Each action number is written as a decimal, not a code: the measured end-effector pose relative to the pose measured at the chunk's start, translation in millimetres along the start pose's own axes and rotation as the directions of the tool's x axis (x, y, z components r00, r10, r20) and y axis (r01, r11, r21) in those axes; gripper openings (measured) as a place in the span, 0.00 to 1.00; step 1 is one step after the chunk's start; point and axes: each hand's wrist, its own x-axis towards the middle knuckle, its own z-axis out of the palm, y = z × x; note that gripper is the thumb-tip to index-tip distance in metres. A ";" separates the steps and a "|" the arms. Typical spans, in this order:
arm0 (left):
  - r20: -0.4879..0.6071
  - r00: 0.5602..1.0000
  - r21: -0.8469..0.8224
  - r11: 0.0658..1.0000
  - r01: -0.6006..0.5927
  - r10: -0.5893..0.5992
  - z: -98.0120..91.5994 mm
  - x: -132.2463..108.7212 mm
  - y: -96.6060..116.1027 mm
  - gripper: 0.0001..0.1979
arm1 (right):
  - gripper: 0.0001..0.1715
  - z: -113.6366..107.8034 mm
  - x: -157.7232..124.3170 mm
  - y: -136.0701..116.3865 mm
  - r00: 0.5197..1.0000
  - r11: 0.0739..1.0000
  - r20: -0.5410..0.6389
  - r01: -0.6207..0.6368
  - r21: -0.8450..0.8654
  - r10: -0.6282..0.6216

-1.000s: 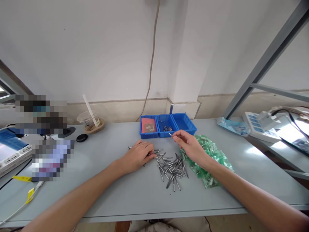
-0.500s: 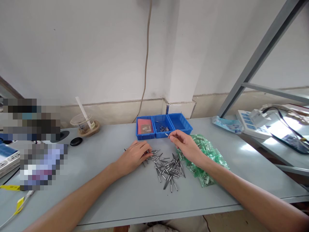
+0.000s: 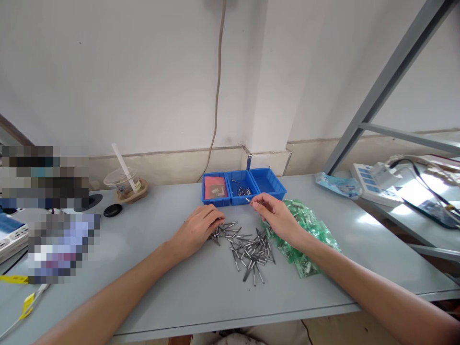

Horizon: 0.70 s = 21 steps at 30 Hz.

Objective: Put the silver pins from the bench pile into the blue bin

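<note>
Grey tabletop [image 3: 179, 297] spreads under both hands. Between the right hand's [image 3: 275, 213] fingertips a small metal pin [image 3: 247, 200] is pinched. Just beyond that grip, the blue bin [image 3: 239, 201] holds some metal pieces; nearer the person, many loose pins [image 3: 255, 249] lie unbinned. The left hand [image 3: 197, 227] curls over others, its hold unclear.

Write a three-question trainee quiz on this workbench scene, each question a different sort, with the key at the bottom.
1. True or false: the right hand pinches a slim metal piece between thumb and fingers.

2. Which of the three blue bins, as the person sees them, contains something pink?
A) the left one
B) the middle one
C) the right one

3. Fill in the missing colour: beside the pile of loose metal parts lie ____ packets.

Key: 1. True. 2. A. 3. Green.
</note>
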 end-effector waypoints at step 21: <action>-0.072 0.996 0.019 0.998 -0.059 0.061 4.7 -1.0 -3.9 0.07 | 0.15 -0.7 0.4 -2.2 1.000 1.000 -0.009 -0.002 -0.016 0.002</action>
